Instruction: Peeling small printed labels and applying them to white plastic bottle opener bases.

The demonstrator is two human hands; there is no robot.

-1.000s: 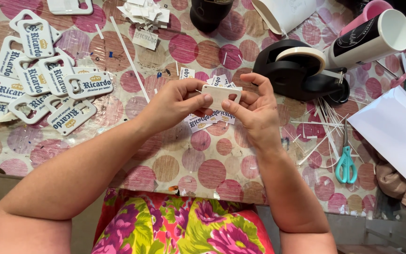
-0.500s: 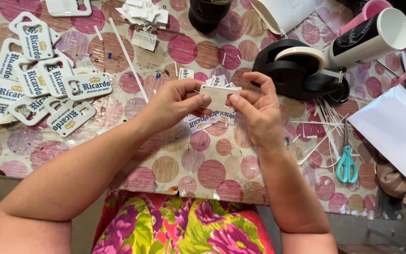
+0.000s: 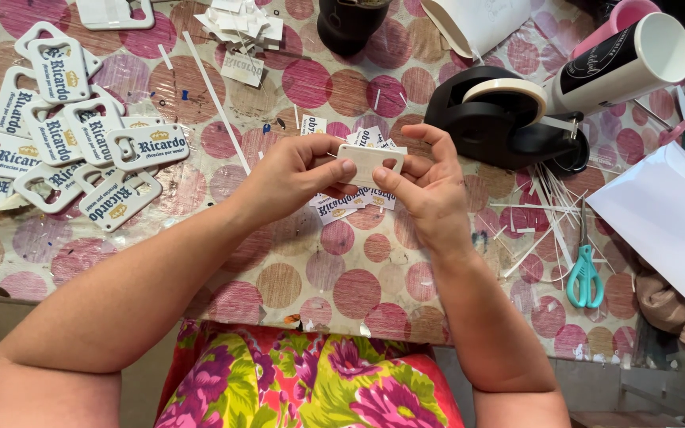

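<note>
While both hands are raised over the middle of the table, the scene is set out as follows.

Held thing: a small white rectangular card is pinched between the two hands, just above a loose pile of printed paper labels lying on the table.
Left hand: the left hand is closed on the card's left edge, the thumb laid on top and the fingers curled beneath.
Right hand: the right hand is clasped on the card's right edge, with fingertips seen above and below it.
Card to grip: the card's middle is left bare between the two sets of fingertips.
Table: a table covered with a pink-and-tan dotted plastic cloth is seen under everything.
Left edge: white plastic bottle-opener tags with blue print are heaped there.
Far edge: a black tape dispenser with a cream roll is placed beyond the right hand.
Right edge: teal-handled scissors are laid among thin white paper strips, near a white paper sheet.
</note>
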